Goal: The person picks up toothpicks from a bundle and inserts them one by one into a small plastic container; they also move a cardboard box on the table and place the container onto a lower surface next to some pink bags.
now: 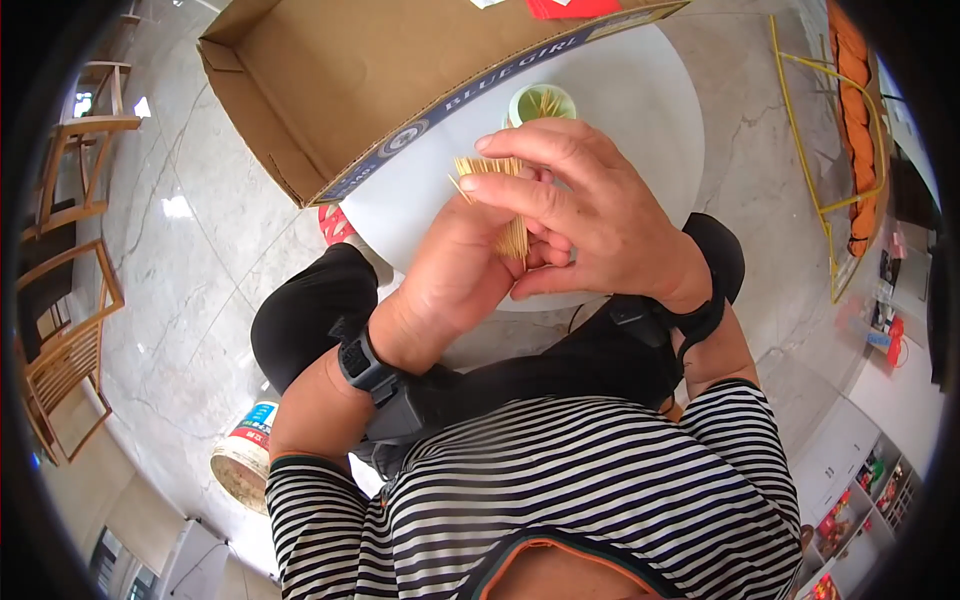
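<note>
A thick bundle of wooden toothpicks (513, 238) lies in my left hand (469, 255), whose fingers curl around its lower part. One toothpick sticks out at an angle on the left of the bundle. My right hand (592, 210) arches over it from the right, its index and middle fingers at the bundle's upper end and its thumb low by the left fingers. Whether the right hand grips any toothpicks is hard to tell. Just beyond the hands, a pale green round cup (516, 112) holds several loose toothpicks.
A large open cardboard box (322, 82) rests at the far side of the round white table (645, 97), with something red (574, 7) inside. A plastic bucket (244, 457) stands on the floor at left. Wooden chairs (71, 345) are farther left; a yellow metal frame (799, 127) is at right.
</note>
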Demonstrator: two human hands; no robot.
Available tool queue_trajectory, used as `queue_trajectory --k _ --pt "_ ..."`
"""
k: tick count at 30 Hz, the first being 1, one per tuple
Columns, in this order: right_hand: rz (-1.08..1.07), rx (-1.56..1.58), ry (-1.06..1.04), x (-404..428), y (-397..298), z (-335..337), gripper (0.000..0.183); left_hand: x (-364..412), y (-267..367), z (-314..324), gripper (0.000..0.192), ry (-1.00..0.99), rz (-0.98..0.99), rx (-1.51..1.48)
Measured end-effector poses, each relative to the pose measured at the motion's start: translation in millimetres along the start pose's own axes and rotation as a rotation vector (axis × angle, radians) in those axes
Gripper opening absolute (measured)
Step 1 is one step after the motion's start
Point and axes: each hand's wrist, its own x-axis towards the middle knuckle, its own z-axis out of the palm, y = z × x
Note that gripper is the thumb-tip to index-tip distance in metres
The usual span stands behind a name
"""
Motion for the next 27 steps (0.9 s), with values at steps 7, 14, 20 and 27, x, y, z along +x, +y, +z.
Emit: queue_trajectory --k 7,14,20,27 --pt "0.045 -0.032 0.038 -3.8 3.0 4.5 0.069 -1.4 3.1 4.9 0.017 -0.001 0.059 0.033" --pt "0.057 0.004 0.09 -2.2 3.6 5.2 0.071 0.5 -2.5 -1.6 0.018 -0.09 0.084 0.027" --pt "0.048 0.096 0.028 -6.4 4.3 6.3 0.074 -1.5 -2.7 -3.4 0.022 -0.169 0.1 0.102" --pt "0.032 0.118 0.021 -1.8 1.7 3.3 0.073 -3.7 -1.2 -1.6 0.019 -0.188 0.035 0.021"
